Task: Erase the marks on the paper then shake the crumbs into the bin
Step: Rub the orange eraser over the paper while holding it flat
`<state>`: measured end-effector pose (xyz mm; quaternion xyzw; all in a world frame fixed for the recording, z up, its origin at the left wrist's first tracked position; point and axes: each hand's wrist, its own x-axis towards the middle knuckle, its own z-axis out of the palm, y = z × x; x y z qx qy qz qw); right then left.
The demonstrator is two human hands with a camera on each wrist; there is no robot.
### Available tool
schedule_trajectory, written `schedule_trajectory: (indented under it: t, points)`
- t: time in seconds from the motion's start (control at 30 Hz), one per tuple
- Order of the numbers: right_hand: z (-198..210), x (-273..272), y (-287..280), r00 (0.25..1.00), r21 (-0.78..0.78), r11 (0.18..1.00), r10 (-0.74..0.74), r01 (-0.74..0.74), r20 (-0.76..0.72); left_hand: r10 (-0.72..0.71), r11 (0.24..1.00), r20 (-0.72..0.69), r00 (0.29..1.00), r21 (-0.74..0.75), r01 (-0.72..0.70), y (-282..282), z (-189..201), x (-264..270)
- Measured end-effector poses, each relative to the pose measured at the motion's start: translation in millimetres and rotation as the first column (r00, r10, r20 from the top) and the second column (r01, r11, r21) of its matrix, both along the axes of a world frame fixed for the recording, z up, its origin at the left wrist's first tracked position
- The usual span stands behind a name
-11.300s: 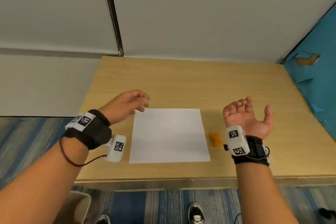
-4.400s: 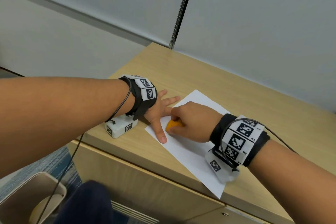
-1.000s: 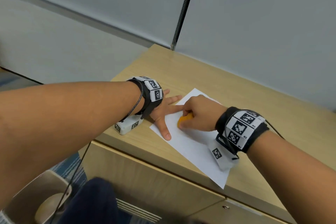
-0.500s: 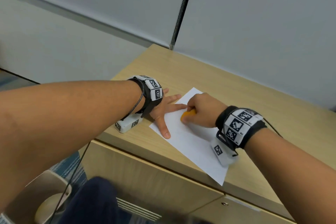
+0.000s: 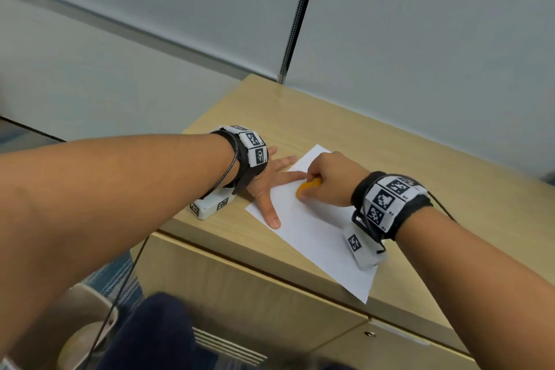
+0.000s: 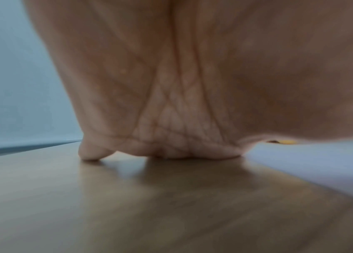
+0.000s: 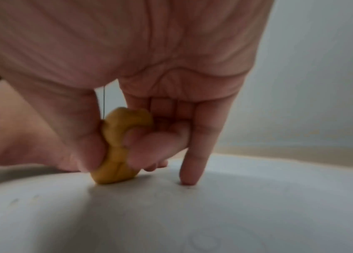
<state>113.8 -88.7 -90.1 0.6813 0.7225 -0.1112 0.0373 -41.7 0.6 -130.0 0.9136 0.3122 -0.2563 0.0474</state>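
rubbing goes best in short strokes: the right hand [image 5: 327, 180] pinches the orange eraser [image 5: 307, 186] onto the paper [image 5: 315, 228] at mid frame, while the left hand [image 5: 270, 180], fingers flat and spread, pins the sheet's left edge to the bench [image 5: 390, 144]. the paper's lower right corner overhangs the bench's front edge; the bin [image 5: 69, 324] waits at lower left, a clear drop.
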Motion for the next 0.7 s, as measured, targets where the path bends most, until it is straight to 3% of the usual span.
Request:
schedule_trajectory:
  t: [0.13, 0.27, 0.37, 0.47, 0.6, 0.7]
  points:
    - [-1.7, -13.4, -15.1, 0.989, -0.1, 0.984, 0.15, -0.15, 0.0, -0.004, 1.0, -0.024, 1.0, 0.007, 0.004, -0.7, 0.4, -0.2]
    - [0.7, 1.4, -4.2, 1.0, -0.017, 1.0, 0.017, -0.017, 0.0, -0.005, 1.0, -0.022, 1.0, 0.024, 0.006, -4.6, 3.1, -0.1]
    - [-4.5, -3.1, -12.8, 0.994, -0.059, 0.993, 0.105, -0.107, -0.024, -0.002, 1.0, -0.023, 1.0, 0.015, 0.002, -4.8, 3.7, -0.9]
    - [-1.8, 0.4, -12.8, 0.993, -0.098, 0.993, 0.054, -0.064, -0.103, -0.001, 1.0, -0.021, 1.0, 0.013, 0.001, -11.1, 11.3, 2.2]
    - [-2.6, 0.4, -6.6, 0.991, -0.089, 0.99, 0.104, -0.111, -0.079, -0.129, 0.989, 0.036, 0.991, -0.072, 0.131, -19.5, 15.8, 9.5]
    - [-4.0, -1.4, -10.2, 0.985, -0.086, 0.984, 0.152, -0.159, -0.079, -0.142, 0.982, 0.053, 0.988, -0.117, 0.148, -20.5, 14.9, 8.9]
